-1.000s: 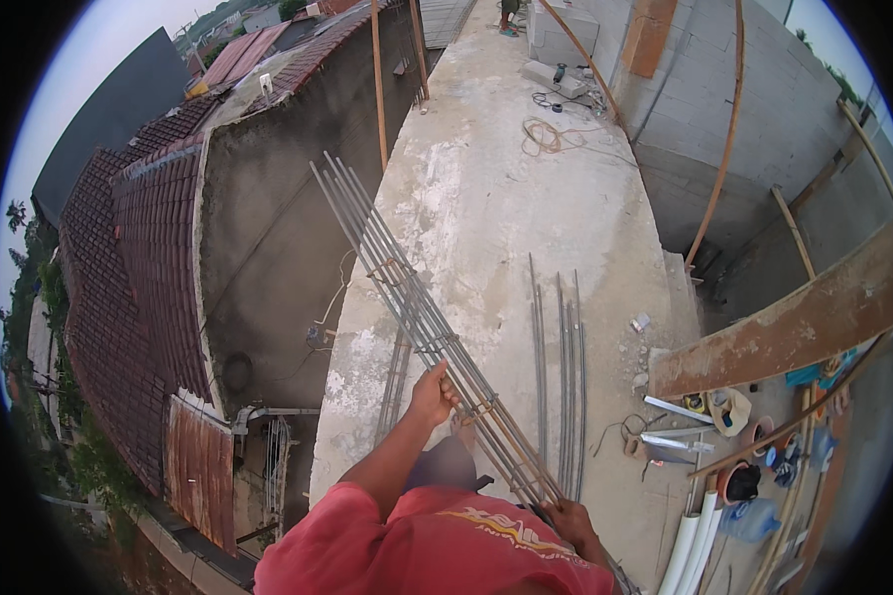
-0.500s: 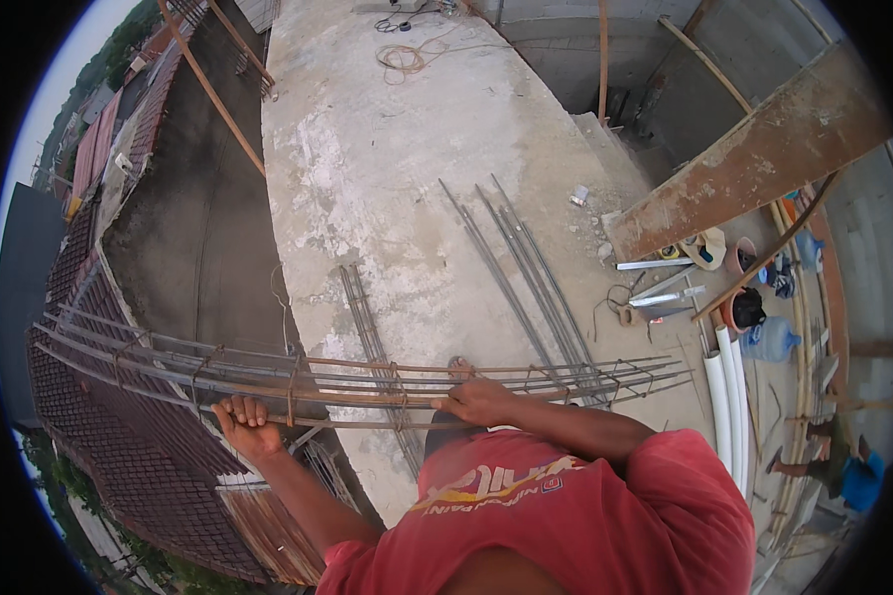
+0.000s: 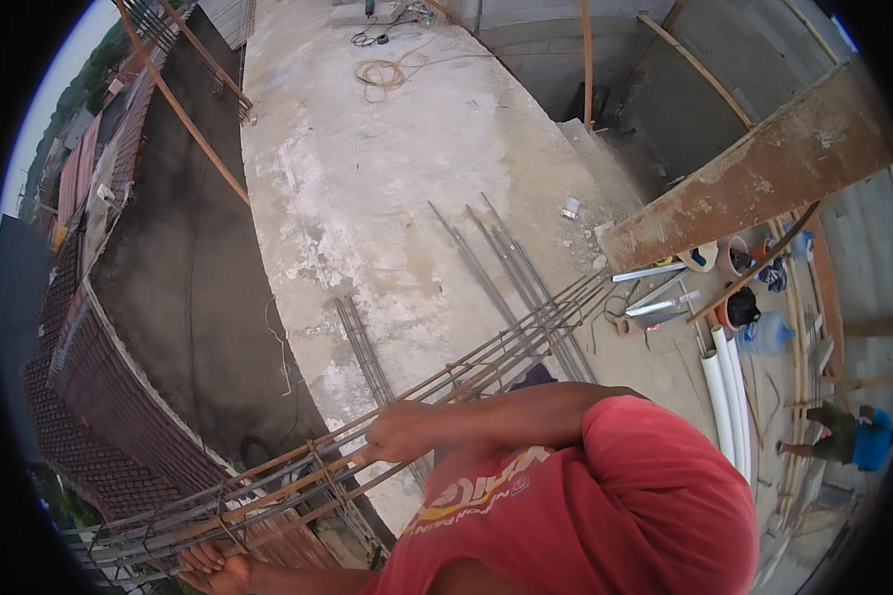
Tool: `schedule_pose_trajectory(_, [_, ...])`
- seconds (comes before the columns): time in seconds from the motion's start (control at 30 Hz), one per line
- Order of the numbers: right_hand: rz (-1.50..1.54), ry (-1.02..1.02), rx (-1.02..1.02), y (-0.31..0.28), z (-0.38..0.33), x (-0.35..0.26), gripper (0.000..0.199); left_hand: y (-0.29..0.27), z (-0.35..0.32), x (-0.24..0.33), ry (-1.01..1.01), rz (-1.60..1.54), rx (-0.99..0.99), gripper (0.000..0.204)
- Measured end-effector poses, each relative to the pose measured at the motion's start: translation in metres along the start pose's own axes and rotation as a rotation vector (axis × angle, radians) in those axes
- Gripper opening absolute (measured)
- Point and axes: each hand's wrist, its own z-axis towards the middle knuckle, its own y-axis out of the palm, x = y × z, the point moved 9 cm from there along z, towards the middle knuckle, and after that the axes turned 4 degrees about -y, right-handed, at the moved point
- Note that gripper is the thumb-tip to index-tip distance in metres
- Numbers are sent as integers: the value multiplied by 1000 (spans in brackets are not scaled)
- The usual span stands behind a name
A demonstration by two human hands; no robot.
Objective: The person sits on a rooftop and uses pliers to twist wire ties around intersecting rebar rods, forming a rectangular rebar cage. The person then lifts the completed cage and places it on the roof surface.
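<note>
A long rebar cage (image 3: 318,464), rusty bars tied with square stirrups, slants across my front from lower left to upper right. My left hand (image 3: 214,569) is closed on its underside near the lower-left end, the fingers curled over a bar. Farther along, my right hand (image 3: 397,432) wraps round the bars in front of my chest. Beyond the slab's left side hangs the lower-left end. Its upper-right end passes over loose steel bars (image 3: 514,260) on the concrete. Another bundle of thin bars (image 3: 363,347) lies partly behind the cage.
The concrete slab (image 3: 367,188) drops off on its left beside tiled roofs (image 3: 119,426). At right are a slanting board (image 3: 754,169), white pipes (image 3: 726,397), buckets (image 3: 739,307) and a blue water jug (image 3: 766,334). A person in blue (image 3: 871,436) is at far right. A coiled cable (image 3: 379,74) lies ahead.
The cage has swung from nearly level to a slant, its left end lower and nearer me, its right end farther away. My left hand went down with it; my right hand moved left.
</note>
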Motion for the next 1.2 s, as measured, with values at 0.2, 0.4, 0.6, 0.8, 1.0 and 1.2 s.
schedule_pose_trajectory(0.2, [-48, -102, -156, -75, 36, -13, 67, 11, -17, 24, -73, 223, -186, 32])
schedule_pose_trajectory(0.4, [-70, -115, -273, -166, 80, 33, 66, -1, -8, -54, 246, 309, 670, 24])
schedule_pose_trajectory(0.6, [-209, -135, -397, -249, 138, 67, 71, 29, 2, -150, 271, 238, 969, 23])
schedule_pose_trajectory(0.8, [-338, -170, -528, -317, 211, 88, 71, -25, -4, -213, 290, 54, 1071, 23])
schedule_pose_trajectory(1.0, [-490, -128, -639, -385, 308, 128, 69, -31, 37, -322, 309, 10, 1366, 33])
schedule_pose_trajectory(1.2, [-548, -117, -711, -457, 383, 158, 67, -54, 54, -419, 203, 5, 1578, 33])
